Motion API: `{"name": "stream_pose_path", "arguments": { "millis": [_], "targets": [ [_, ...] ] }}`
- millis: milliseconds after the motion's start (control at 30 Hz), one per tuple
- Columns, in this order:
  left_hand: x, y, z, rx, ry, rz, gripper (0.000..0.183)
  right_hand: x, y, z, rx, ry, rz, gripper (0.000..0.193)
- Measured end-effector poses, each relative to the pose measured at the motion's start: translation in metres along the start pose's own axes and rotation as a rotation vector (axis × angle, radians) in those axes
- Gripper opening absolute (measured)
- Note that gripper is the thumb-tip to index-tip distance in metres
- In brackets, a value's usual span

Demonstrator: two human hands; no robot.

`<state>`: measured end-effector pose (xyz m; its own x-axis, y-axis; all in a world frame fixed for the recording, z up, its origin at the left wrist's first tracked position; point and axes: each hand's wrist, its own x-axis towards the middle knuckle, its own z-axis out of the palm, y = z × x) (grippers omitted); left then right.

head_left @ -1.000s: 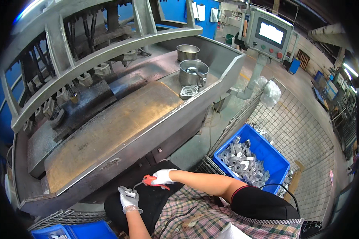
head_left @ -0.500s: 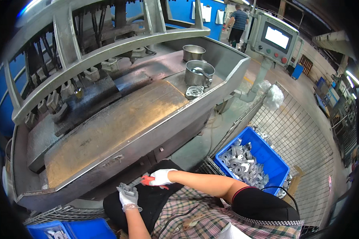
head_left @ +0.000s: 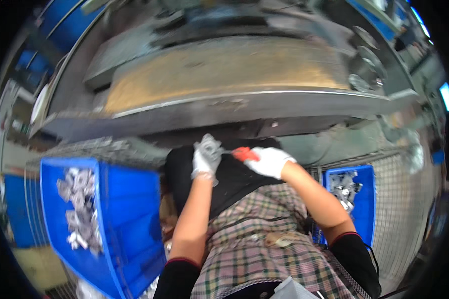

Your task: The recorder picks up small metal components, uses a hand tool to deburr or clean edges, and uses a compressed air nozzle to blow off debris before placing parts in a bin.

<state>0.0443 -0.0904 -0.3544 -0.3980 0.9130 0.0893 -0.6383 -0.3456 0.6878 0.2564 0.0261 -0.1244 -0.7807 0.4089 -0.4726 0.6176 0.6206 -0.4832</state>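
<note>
Worktop (head_left: 224, 65) brownish; metal part (head_left: 210, 146) dull grey, nozzle tool (head_left: 244, 154) red.

And there's no legible lettering or number anywhere! Out between two and three o'clock glows the screen (head_left: 446, 96), a pale blur, unreadable; down at eight o'clock, the big bin (head_left: 132, 219), around four, the small bin (head_left: 367, 202), no readable marking on either.

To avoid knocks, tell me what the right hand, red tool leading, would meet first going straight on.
Most likely the grey metal part held in the left hand: the red tool in the right hand points toward it. Blur leaves the depth unclear.
</note>
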Motion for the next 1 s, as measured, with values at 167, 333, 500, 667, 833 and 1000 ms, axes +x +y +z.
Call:
{"name": "stream_pose_path", "arguments": {
  "millis": [167, 333, 500, 667, 833, 1000],
  "targets": [
    [0.006, 0.012, 0.043, -0.427, 0.635, -0.274, 0.058, -0.003, -0.013, -0.008, -0.129, -0.017, 0.03, 0.041],
    [-0.011, -0.027, -0.062, -1.7, -0.048, -0.289, 0.055, 0.003, -0.036, -0.002, -0.18, -0.046, -0.023, 0.042],
    [0.006, 0.007, 0.032, -0.751, 0.503, -0.328, 0.051, 0.006, -0.023, 0.0, -0.164, -0.064, 0.062, 0.043],
    [-0.013, -0.014, -0.052, -2.049, -0.062, -0.491, 0.056, 0.005, -0.042, -0.002, -0.174, -0.069, 0.003, 0.043],
    [0.015, -0.007, 0.043, -0.403, 0.611, -0.353, 0.056, 0.002, 0.001, -0.006, -0.145, -0.055, 0.105, 0.042],
    [-0.008, -0.048, -0.063, 0.319, 0.143, 0.118, 0.057, 0.002, -0.019, -0.005, -0.169, -0.063, 0.043, 0.042]
  ]
}}
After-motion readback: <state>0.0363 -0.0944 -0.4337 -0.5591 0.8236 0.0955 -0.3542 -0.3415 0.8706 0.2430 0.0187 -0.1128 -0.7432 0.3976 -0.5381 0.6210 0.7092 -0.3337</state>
